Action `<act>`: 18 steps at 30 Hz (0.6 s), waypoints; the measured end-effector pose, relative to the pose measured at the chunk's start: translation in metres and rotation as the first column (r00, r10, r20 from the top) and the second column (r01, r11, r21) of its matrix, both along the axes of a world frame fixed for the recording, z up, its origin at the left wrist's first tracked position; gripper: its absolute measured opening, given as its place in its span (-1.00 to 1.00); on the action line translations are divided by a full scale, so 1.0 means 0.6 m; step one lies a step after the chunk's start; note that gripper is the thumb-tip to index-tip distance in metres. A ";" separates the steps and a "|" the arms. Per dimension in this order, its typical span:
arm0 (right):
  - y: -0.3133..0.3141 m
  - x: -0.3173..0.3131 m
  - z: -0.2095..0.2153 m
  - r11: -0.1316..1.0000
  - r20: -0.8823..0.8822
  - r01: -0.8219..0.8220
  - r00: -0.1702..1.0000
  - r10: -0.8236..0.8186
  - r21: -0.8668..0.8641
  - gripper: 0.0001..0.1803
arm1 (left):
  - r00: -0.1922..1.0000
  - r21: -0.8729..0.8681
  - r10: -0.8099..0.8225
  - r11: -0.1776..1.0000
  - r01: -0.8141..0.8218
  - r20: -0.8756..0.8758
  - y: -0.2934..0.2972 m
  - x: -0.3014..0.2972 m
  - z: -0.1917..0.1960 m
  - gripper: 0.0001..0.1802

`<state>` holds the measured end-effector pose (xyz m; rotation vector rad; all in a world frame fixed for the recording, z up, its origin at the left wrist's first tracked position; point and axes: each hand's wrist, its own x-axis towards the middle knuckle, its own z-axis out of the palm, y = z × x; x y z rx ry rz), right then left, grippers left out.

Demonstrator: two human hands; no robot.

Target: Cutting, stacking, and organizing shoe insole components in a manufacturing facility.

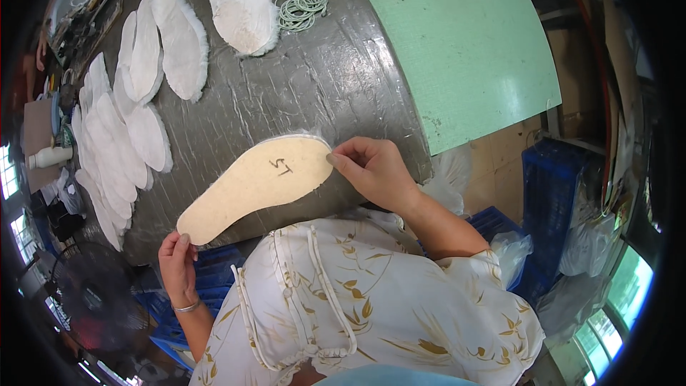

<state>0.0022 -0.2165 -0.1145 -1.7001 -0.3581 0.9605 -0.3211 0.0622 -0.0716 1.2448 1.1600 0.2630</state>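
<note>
A cream insole (246, 189) with a dark handwritten mark is stretched between my two hands over the near edge of the table. White fleece shows along its upper rim. My left hand (177, 261) pinches the narrow heel end, thumb on top. At the wide toe end, my right hand (368, 168) grips the edge between thumb and fingers. Beyond it, a single white fleecy insole (239, 11) lies at the far side of the table, with a bunch of pale green rings (303, 7) beside it.
White fleece insoles (107, 150) lie overlapped in a fan along the table's left side, with several more (179, 43) behind. A green board (457, 43) covers the right of the dark table (307, 86). Blue crates (547, 207) stand at right; a black fan (96, 300) is at lower left.
</note>
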 end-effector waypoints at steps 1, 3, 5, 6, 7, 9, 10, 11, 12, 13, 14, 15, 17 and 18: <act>0.000 0.001 -0.001 1.000 0.000 0.004 1.000 -0.004 0.001 -0.75 | 1.000 0.001 -0.004 1.000 0.004 0.000 0.001 0.000 0.000 -0.88; 0.001 0.003 -0.002 1.000 0.018 -0.003 1.000 0.003 -0.020 -0.75 | 1.000 -0.005 0.013 1.000 -0.013 0.008 0.002 -0.002 -0.001 -0.88; -0.001 0.002 -0.002 0.999 0.038 0.004 0.999 -0.003 -0.032 -0.74 | 1.000 -0.007 0.001 1.000 -0.001 0.012 0.002 0.002 0.001 -0.88; -0.003 0.002 -0.001 0.999 0.058 0.010 0.998 -0.007 -0.044 -0.74 | 1.000 -0.009 -0.009 1.000 0.009 0.015 0.000 0.005 0.002 -0.89; -0.005 0.001 0.000 0.999 0.059 0.016 0.998 -0.013 -0.043 -0.74 | 1.000 -0.001 -0.011 1.000 0.011 -0.002 -0.002 0.010 0.006 -0.89; 0.003 0.003 -0.004 0.998 0.066 0.030 0.997 -0.027 -0.055 -0.74 | 1.000 -0.017 -0.011 1.000 0.011 -0.003 -0.002 0.009 0.002 -0.88; 0.007 0.005 -0.005 0.998 0.071 0.018 0.997 -0.013 -0.066 -0.74 | 1.000 -0.021 -0.007 1.000 0.007 -0.007 -0.001 0.008 0.000 -0.88; 0.005 0.005 -0.004 0.998 0.073 0.021 0.997 -0.016 -0.064 -0.74 | 1.000 -0.021 -0.007 1.000 0.006 -0.010 -0.001 0.007 -0.001 -0.88; 0.004 0.004 -0.004 0.998 0.062 0.020 0.998 -0.016 -0.063 -0.74 | 1.000 -0.022 -0.006 1.000 0.006 -0.013 -0.001 0.007 -0.001 -0.88; 0.003 0.004 -0.003 0.998 0.051 0.019 0.999 -0.016 -0.064 -0.73 | 1.000 -0.021 -0.009 1.000 0.009 -0.012 -0.001 0.008 -0.001 -0.88; 0.002 0.002 -0.002 0.998 0.054 0.026 0.998 -0.023 -0.061 -0.73 | 1.000 -0.021 -0.015 1.000 0.014 -0.010 -0.002 0.009 -0.001 -0.88; 0.000 0.001 0.000 0.998 0.074 0.025 0.997 -0.021 -0.065 -0.73 | 1.000 -0.022 -0.020 1.000 0.020 -0.009 -0.001 0.009 -0.001 -0.88; -0.001 -0.001 -0.003 0.998 0.071 0.038 0.997 -0.034 -0.059 -0.73 | 0.999 -0.027 -0.027 0.999 0.027 -0.016 0.000 0.010 -0.003 -0.87; -0.001 -0.001 -0.002 0.997 0.070 0.040 0.997 -0.036 -0.059 -0.73 | 0.999 -0.032 -0.032 0.999 0.031 -0.023 0.001 0.009 -0.004 -0.87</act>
